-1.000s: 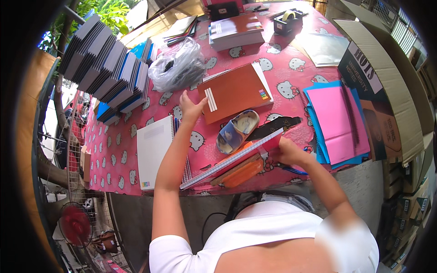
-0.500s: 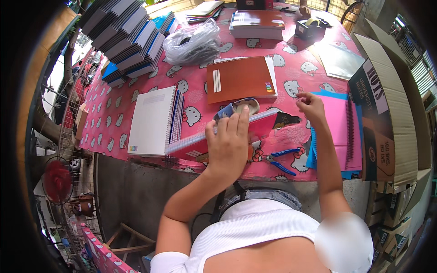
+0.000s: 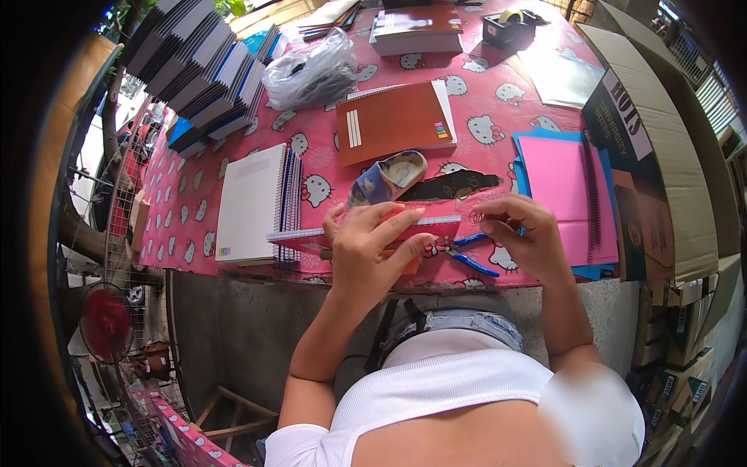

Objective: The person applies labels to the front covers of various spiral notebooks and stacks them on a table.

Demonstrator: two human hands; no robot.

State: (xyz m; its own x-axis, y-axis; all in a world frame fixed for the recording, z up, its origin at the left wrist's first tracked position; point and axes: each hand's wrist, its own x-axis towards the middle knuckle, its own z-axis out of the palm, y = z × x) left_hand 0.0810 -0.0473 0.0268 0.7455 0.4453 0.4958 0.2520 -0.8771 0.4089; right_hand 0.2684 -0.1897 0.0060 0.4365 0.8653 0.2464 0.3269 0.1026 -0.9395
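My left hand grips a thin red spiral notebook, which stands on its long edge with the bound edge up. My right hand is at the notebook's right end with thumb and fingers drawn together; a thin, clear, curly strand seems to show by the fingertips, too fine to name surely. Just below that hand lie blue-handled cutting pliers. Beyond the notebook rest a blue patterned slipper and a dark torn patch. An orange thing shows partly under my left hand.
White spiral notebooks are stacked at left, brown-covered ones ahead. Pink sheets over blue ones lie at right beside a cardboard box. Farther off are a plastic bag, tall book stacks and a tape dispenser.
The notebook has gone from slanting to nearly level. My right hand has come down and left to its right end, fingers closing. The view has shifted a little.
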